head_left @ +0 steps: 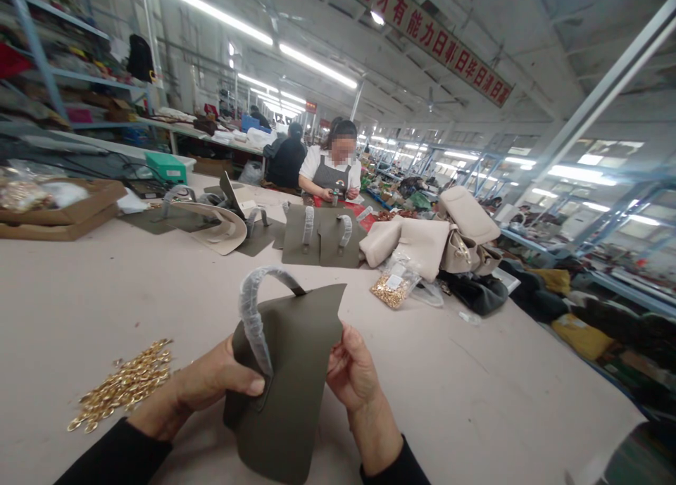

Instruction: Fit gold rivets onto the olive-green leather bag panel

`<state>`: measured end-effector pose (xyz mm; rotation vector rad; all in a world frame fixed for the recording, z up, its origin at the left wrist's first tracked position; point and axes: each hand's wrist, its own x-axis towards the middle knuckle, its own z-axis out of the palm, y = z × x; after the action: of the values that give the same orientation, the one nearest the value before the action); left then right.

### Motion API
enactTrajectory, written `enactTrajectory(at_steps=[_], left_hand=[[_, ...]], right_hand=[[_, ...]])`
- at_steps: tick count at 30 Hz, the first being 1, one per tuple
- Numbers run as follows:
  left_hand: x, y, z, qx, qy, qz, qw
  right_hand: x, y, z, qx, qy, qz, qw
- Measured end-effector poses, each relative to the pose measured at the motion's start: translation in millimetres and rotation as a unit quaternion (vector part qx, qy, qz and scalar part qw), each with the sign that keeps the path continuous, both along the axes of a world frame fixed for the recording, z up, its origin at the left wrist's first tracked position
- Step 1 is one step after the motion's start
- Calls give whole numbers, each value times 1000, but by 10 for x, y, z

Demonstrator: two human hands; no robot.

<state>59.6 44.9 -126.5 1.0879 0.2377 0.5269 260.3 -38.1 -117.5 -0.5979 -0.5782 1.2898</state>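
A dark olive panel (296,372) is held up above the table, curved and tilted. Its handle (253,316), wrapped in clear plastic, arches over the upper left part. My left hand (211,376) grips the panel's left side, with the thumb pressed near the handle's lower end and the other fingers hidden behind. At the right edge, my right hand (356,372) has its fingers curled against the panel, partly behind it. A pile of small gold metal pieces (124,386) lies on the table (454,400), left of my left forearm.
Beyond the held panel lie more olive panels (301,235) with wrapped handles. Beige bags (422,246) and a bag of gold pieces (393,288) are at back right. A cardboard box (63,214) stands at left. A person (335,165) works across the table.
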Motion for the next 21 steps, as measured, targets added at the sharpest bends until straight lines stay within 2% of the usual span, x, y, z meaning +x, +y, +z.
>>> enactTrajectory(at_steps=[16,21], left_hand=[[2,9,-68,-12,0,-10,1000],[10,-7,-30,-10,-1,-10,1000]], right_hand=[[-7,-9,-19,-9,12,-8,1000],[4,15,-16,-3,13,11,1000]])
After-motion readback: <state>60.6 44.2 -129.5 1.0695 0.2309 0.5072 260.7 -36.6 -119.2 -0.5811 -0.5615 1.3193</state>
